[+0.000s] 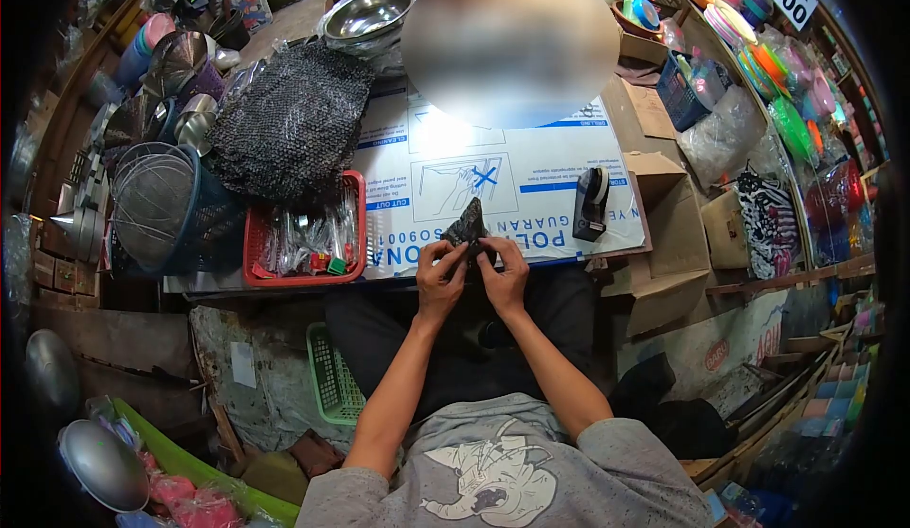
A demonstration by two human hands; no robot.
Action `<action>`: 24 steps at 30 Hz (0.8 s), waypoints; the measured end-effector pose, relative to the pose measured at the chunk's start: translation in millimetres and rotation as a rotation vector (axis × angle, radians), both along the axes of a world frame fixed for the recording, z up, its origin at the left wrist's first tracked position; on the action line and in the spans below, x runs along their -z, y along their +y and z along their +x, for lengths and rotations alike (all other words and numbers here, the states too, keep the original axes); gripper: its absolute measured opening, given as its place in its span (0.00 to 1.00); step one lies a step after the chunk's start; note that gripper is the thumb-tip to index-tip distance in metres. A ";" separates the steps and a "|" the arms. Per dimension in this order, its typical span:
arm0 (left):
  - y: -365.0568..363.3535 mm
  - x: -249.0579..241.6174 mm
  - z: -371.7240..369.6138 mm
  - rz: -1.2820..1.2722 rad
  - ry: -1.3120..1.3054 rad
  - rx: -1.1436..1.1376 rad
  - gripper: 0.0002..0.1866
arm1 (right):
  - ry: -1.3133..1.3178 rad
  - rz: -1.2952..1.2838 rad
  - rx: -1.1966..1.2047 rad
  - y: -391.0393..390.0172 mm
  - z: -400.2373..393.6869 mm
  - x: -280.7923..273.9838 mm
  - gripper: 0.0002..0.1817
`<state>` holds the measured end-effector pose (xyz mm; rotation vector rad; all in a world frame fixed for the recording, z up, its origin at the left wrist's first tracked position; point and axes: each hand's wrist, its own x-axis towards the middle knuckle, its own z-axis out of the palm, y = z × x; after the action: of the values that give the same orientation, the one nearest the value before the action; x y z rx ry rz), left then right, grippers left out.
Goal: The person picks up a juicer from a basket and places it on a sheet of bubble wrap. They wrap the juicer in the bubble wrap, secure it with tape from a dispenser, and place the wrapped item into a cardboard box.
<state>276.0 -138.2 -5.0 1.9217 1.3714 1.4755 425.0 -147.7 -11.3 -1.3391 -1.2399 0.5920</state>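
In the head view, my left hand (440, 272) and my right hand (503, 270) are close together at the near edge of the board-covered table. Between them they pinch a small, dark, crumpled piece of plastic (467, 225), its pointed end directed away from me. Fingers and thumbs of both hands are closed on its near end, and its exact kind cannot be made out. Right of my hands stands a black tape dispenser (592, 208). To the left, a red plastic basket (362, 234) holds several small items in clear wrapping.
A large dark netted bundle (289, 116) lies behind the red basket, with a metal bowl (368, 16) beyond it. Strainers (152, 196) crowd the left side. An open cardboard box (671, 215) flanks the table's right edge. A green basket (332, 376) sits below, by my leg.
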 end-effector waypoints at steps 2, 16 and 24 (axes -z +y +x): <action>0.4 -0.8 -2.7 -0.010 0.023 0.009 0.21 | -0.102 0.045 -0.033 -3.6 2.2 -7.0 0.15; 5.9 -13.9 -28.5 -0.354 -0.136 0.063 0.13 | -0.336 0.150 -0.166 -7.9 -4.4 -15.7 0.15; 1.1 -4.7 -25.1 -0.555 -0.380 -0.010 0.16 | -0.044 -0.027 -0.233 19.4 7.8 -12.8 0.20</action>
<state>250.9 -137.1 -0.3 1.2250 1.4146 1.2112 432.8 -128.4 1.5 -1.2440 -1.4397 0.7475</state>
